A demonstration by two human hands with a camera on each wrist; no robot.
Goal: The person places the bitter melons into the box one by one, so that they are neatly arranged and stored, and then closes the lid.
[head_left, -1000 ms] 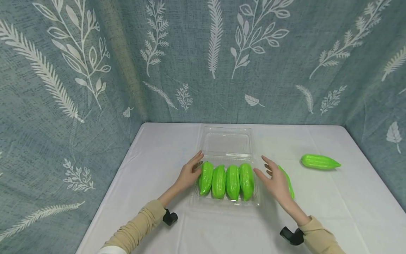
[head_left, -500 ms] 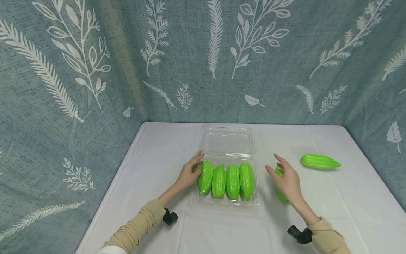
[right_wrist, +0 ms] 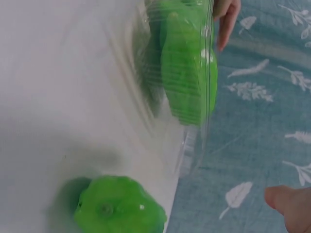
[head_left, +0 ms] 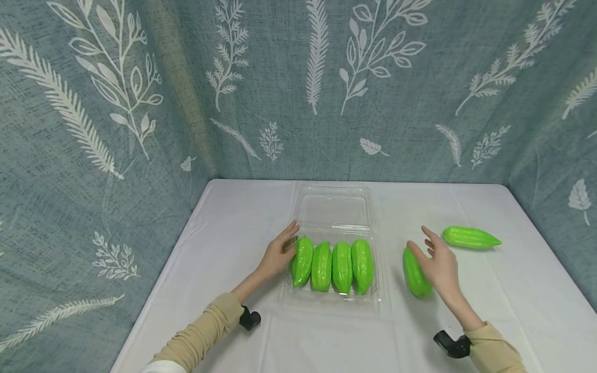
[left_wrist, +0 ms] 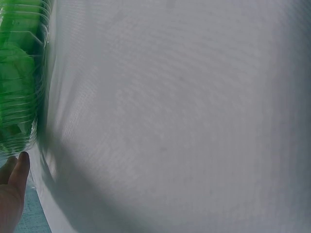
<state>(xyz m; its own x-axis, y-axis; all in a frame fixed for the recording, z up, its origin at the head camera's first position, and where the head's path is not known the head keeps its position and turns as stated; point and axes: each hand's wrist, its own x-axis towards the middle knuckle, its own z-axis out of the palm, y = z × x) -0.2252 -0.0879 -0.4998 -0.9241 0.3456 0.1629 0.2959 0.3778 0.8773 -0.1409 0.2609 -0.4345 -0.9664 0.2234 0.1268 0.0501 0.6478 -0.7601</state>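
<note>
A clear plastic clamshell box stands mid-table, its lid folded back flat. Several bright green, ridged, pointed gourds, like bitter melons, lie side by side in it. My left hand rests at the box's left side, fingers nearly straight, beside the leftmost gourd; fingertips appear by the box wall in the left wrist view. Holding nothing, my right hand hovers with loosely spread fingers over the right side of a loose green gourd. In the right wrist view a thumb shows apart from that gourd.
Another green gourd lies farther back on the right, pointing right. A white cloth covers the table. Blue-green leaf-patterned curtains hang behind and along both sides.
My right hand has moved rightward from beside the box to over the loose gourd's right side, uncovering more of that gourd. My left hand and the box have stayed in place.
</note>
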